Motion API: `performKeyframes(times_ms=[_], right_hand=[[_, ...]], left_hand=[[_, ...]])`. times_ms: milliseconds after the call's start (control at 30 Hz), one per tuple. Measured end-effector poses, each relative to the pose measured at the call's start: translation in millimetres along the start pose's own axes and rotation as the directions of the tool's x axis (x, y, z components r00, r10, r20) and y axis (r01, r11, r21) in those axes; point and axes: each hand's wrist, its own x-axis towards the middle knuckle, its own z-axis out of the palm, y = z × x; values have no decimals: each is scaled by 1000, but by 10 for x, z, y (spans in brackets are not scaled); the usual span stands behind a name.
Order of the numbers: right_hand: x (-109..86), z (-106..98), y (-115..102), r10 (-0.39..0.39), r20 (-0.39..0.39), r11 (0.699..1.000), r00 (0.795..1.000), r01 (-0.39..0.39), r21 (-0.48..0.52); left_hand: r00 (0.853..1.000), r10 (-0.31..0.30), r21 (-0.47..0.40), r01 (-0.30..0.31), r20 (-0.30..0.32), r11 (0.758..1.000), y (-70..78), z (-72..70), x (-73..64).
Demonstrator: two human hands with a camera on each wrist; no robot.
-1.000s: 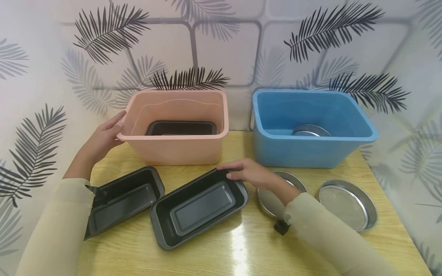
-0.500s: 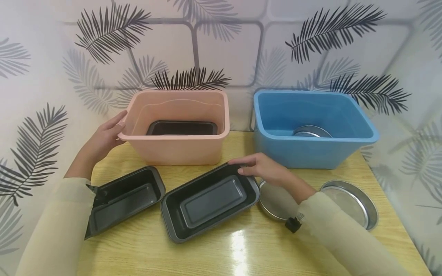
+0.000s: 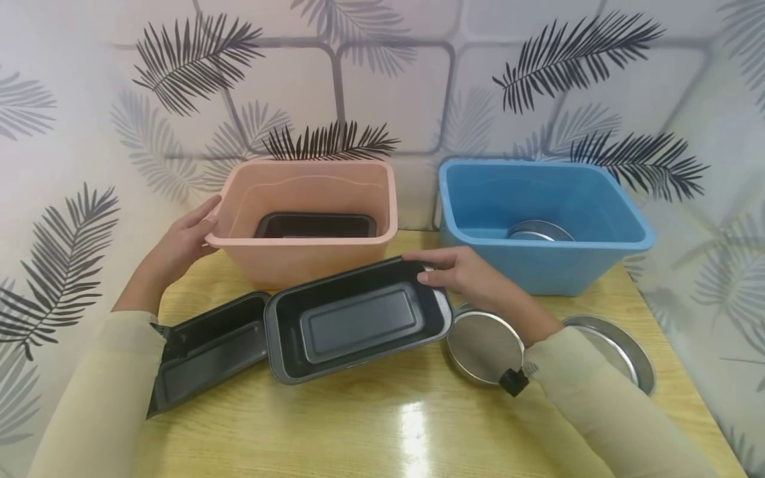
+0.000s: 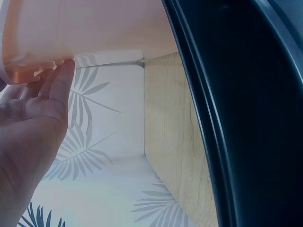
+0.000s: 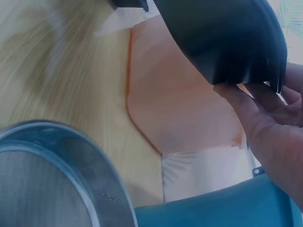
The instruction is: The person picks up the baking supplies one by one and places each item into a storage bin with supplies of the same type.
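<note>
Aloft, one loaf pan (image 3: 361, 322) hung pinched in the right hand (image 3: 466, 275) before the pink bin (image 3: 265, 262), which the left hand (image 3: 182, 244) clasped. A second pan (image 3: 317, 227) lay inside, a third pan (image 3: 212, 368) and two round tins (image 3: 484, 346) on the counter (image 3: 329, 438), one tin (image 3: 540, 232) in the blue bin (image 3: 520, 267).

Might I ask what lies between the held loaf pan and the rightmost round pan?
The head view shows another round pan beside the loaf pan, then the right sleeve crossing.
</note>
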Motion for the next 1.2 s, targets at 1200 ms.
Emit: performKeyframes(times_ms=[1200], right_hand=[[462, -240, -644, 13, -134, 937, 991, 35, 348]], left_hand=[[1000, -10, -5, 10, 4, 1000, -24, -6, 27]])
